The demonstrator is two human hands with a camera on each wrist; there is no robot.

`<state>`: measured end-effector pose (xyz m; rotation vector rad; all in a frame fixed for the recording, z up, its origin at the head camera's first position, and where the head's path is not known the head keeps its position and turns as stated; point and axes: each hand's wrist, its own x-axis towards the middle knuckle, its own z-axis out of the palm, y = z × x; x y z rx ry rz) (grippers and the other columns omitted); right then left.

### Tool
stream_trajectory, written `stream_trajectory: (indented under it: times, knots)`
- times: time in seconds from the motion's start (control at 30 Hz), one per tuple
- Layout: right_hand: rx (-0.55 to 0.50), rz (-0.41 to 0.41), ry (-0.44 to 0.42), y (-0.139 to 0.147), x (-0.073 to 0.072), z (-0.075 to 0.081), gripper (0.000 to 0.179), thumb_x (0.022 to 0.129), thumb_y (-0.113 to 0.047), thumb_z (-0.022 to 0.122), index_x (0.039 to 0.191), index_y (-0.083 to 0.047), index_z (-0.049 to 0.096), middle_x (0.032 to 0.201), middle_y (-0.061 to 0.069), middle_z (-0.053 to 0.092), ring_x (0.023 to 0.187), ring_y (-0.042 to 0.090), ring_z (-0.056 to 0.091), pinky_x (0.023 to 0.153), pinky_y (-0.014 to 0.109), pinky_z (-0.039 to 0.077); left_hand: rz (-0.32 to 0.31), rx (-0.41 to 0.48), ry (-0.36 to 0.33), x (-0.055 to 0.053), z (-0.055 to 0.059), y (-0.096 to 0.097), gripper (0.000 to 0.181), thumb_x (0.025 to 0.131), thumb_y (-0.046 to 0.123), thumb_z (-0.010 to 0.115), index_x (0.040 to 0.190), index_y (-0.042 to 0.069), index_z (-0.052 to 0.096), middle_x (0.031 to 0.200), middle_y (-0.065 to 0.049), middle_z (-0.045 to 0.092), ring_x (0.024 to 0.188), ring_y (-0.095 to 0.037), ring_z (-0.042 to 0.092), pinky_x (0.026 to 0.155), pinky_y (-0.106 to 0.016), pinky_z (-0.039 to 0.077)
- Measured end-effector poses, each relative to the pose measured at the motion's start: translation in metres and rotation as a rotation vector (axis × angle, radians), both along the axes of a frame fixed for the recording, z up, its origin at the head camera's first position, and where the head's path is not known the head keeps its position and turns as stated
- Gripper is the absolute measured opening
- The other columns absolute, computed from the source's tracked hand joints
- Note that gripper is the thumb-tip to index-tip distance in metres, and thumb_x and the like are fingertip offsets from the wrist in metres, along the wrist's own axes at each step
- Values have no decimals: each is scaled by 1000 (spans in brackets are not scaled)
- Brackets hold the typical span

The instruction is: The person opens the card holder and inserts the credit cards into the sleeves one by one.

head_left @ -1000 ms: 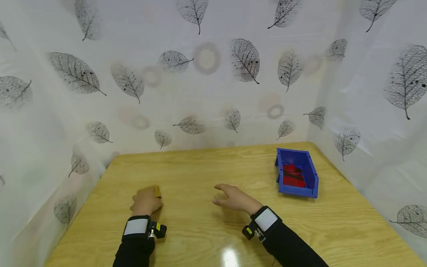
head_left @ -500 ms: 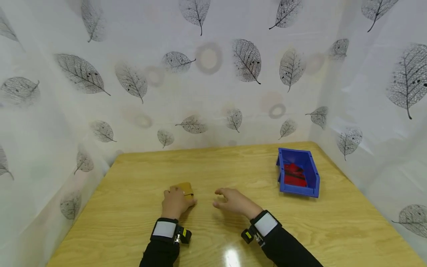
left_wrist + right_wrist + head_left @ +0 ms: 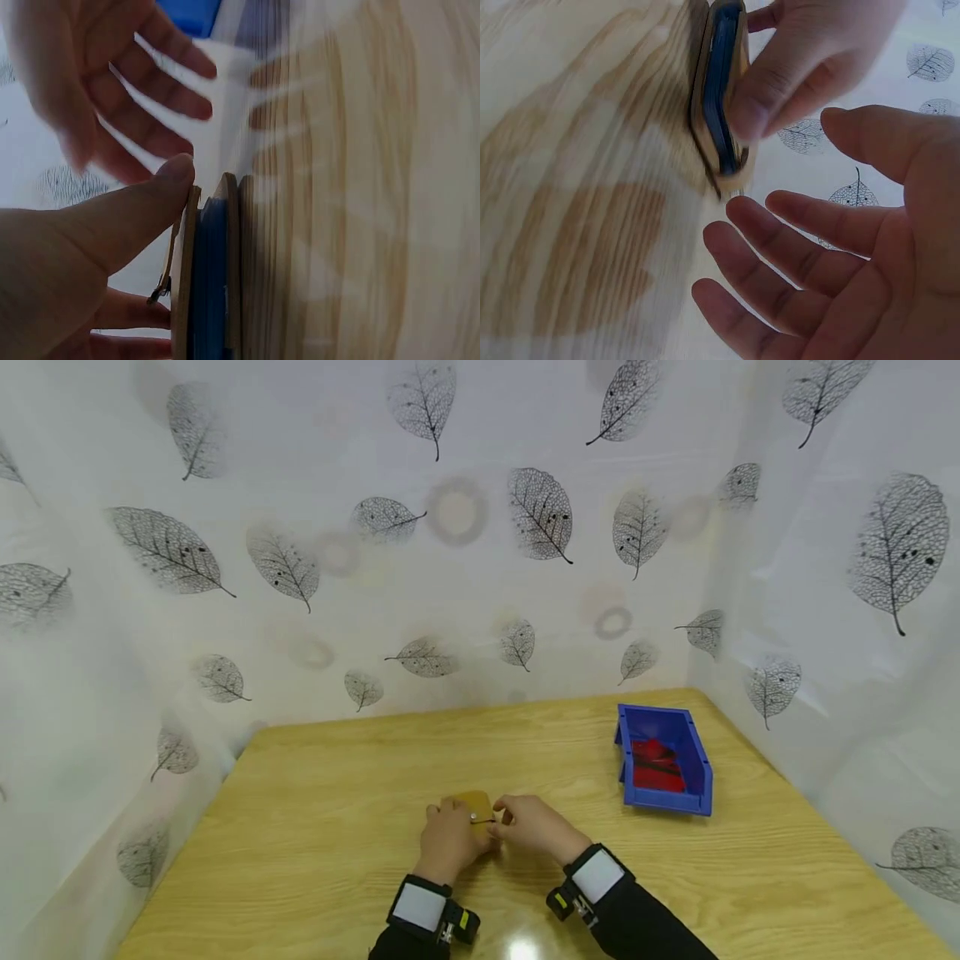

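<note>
A small mustard-tan wallet [image 3: 476,802] with a round metal snap and a thin dark cord lies near the middle of the table. My left hand [image 3: 446,842] grips it from the left, thumb along the near edge and fingers on the far side. In the left wrist view, a blue inner layer shows between the covers of the wallet [image 3: 180,289]. My right hand [image 3: 538,827] hovers at the wallet's right edge. Its fingers are spread and loosely bent, with nothing held, as the right wrist view shows. Part of the wallet is hidden under my left hand.
A blue plastic bin [image 3: 667,802] stands at the right rear of the wooden table [image 3: 337,777]. Inside it lie red items [image 3: 657,778] with dark strips. A white leaf-print curtain [image 3: 465,585] hangs behind the table and along both sides.
My left hand has slid the wallet rightward from the left side of the table to beside my right hand. The right hand has stayed nearly in place. The view has tipped slightly.
</note>
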<state>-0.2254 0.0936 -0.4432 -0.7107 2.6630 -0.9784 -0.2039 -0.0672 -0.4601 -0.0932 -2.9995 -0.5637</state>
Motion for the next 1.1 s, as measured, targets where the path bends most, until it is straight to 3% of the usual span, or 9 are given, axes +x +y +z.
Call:
stream_trajectory:
  times: [0.17,0.33,0.63,0.77,1.0,1.1]
  knots:
    - [48,-9,41,-3,-1,-4,32,92,-24,66,112,1,64,84,5,64,68,13,56,59,31,45,-72,7,31,4,-1,12,48,67,41,86,94,3,71,115,-23,60,99,-42,55,73,-49,53]
    - [111,-35,71,-9,-3,-9,20,88,-22,68,96,-5,62,81,3,64,64,11,54,57,29,45,-101,36,18,4,-3,17,47,64,38,89,92,4,72,118,-23,60,98,-42,53,72,-48,52]
    - [236,-97,153,-23,-17,-12,14,85,-12,65,76,-7,55,65,1,51,56,13,46,50,27,38,-73,56,82,0,-9,24,42,66,26,88,96,2,73,116,-21,62,98,-40,54,72,-48,53]
    - [266,-126,152,-26,-19,-11,16,86,-7,63,71,-6,55,63,1,49,55,14,43,49,27,36,-47,28,133,0,-8,28,39,65,28,86,90,1,72,109,-19,64,92,-39,54,67,-46,52]
    - [195,-112,207,-24,-19,-16,14,92,-6,57,77,-5,56,65,5,54,58,15,50,51,30,43,-15,-9,168,-2,-10,32,39,62,33,87,84,5,72,100,-14,62,84,-34,53,61,-45,50]
    - [151,-101,179,-22,-21,-18,14,94,-8,56,80,-7,56,67,4,54,57,14,48,51,29,41,-7,-10,162,-4,-11,33,39,64,34,86,86,6,73,101,-13,63,84,-33,53,62,-44,50]
